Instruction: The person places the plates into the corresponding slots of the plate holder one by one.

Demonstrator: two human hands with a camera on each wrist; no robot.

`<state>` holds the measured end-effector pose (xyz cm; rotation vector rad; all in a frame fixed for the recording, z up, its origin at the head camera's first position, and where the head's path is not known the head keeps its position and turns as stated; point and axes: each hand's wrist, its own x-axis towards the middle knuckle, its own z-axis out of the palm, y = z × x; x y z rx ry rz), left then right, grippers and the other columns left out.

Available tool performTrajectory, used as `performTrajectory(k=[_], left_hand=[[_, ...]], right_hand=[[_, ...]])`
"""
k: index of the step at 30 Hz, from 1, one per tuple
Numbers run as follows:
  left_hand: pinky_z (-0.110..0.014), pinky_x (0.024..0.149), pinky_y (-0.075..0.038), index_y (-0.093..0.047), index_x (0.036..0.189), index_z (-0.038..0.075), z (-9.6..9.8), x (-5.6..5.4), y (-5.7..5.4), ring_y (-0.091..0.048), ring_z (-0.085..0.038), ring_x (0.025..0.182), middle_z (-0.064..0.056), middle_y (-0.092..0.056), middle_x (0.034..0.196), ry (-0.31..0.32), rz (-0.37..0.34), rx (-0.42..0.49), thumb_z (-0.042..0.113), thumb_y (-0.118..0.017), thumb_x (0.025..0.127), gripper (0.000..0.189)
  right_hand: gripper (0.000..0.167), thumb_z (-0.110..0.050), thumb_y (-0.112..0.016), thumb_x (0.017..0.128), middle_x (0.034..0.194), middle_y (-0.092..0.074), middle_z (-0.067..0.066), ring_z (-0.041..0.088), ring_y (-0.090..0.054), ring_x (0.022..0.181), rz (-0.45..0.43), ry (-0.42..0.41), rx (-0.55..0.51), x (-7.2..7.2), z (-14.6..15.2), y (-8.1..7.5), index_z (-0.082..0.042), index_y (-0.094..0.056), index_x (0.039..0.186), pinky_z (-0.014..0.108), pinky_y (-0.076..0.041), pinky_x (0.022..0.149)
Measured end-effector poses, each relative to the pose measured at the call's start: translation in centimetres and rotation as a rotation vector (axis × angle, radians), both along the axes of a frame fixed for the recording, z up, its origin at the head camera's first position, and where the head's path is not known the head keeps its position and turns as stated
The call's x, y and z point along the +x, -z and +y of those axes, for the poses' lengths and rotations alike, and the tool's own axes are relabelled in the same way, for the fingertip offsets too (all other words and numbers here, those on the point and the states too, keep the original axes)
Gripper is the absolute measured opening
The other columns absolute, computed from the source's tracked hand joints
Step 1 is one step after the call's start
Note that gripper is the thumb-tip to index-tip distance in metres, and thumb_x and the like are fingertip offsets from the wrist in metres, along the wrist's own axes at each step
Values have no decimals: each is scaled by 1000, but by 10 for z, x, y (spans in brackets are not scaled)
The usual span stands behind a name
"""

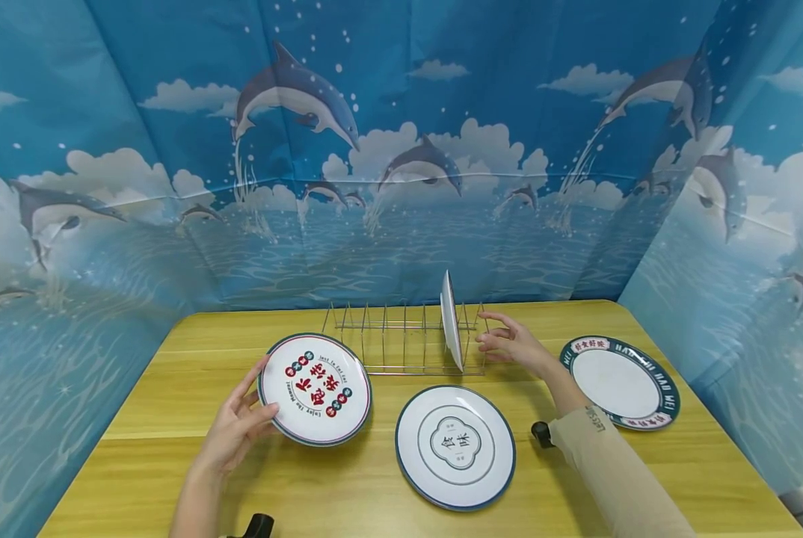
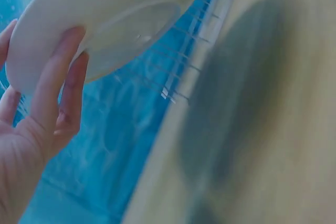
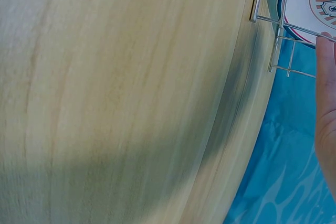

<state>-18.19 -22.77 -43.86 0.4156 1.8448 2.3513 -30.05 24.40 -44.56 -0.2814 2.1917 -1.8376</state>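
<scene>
My left hand grips the left rim of a white plate with red characters and a dark green edge, thumb at the rim. In the left wrist view the fingers press against the plate's pale underside, and the plate is raised and tilted above the table. My right hand is at the right end of a wire dish rack, its fingers extended and spread by the end wires; whether they touch is hard to tell. Another plate stands upright in the rack near that end.
A white plate with a blue rim lies on the wooden table in front of the rack. To the right lies an oval plate with a broad green lettered rim. A blue dolphin curtain hangs behind the table.
</scene>
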Motion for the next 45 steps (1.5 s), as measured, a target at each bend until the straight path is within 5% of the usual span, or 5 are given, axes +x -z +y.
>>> performTrajectory(k=[10, 21, 25, 33, 45], left_hand=[[-33, 75, -56, -21, 147, 20, 38, -28, -47, -58, -15, 99, -16, -33, 133, -6, 27, -37, -7, -56, 86, 76], [-45, 77, -54, -31, 143, 29, 107, -72, -77, -59, -18, 91, -19, -45, 122, -2, 88, -122, 2, -64, 83, 73], [-51, 77, -52, -33, 142, 29, 131, -86, -82, -59, -20, 91, -20, -47, 121, 13, 129, -168, 4, -65, 83, 72], [-39, 68, -57, -33, 143, 26, 169, -103, -86, -56, -27, 96, -21, -48, 120, 21, 172, -289, 7, -68, 81, 74], [-31, 61, -58, -36, 141, 24, 203, -113, -75, -57, -29, 95, -20, -47, 119, -19, 200, -431, 11, -70, 81, 70]], right_hand=[[68, -25, -60, 89, 117, -53, 25, 45, -49, 110, -8, 5, 1, 0, -1, -1, -10, -23, 144, 45, -49, 88], [67, -25, -61, 88, 113, -56, 18, 43, -50, 110, -15, 7, -6, -2, -1, 0, -13, -25, 144, 46, -49, 89], [66, -24, -61, 89, 115, -54, 21, 45, -48, 111, -20, 6, -14, -2, -1, 1, -13, -25, 144, 46, -49, 89], [66, -22, -59, 90, 124, -44, 34, 46, -47, 112, -25, 0, -16, -1, -1, 1, -12, -23, 144, 43, -49, 89], [65, -19, -58, 91, 118, -50, 27, 46, -48, 111, -12, -13, -30, -3, 1, 3, -10, -22, 144, 44, -48, 90]])
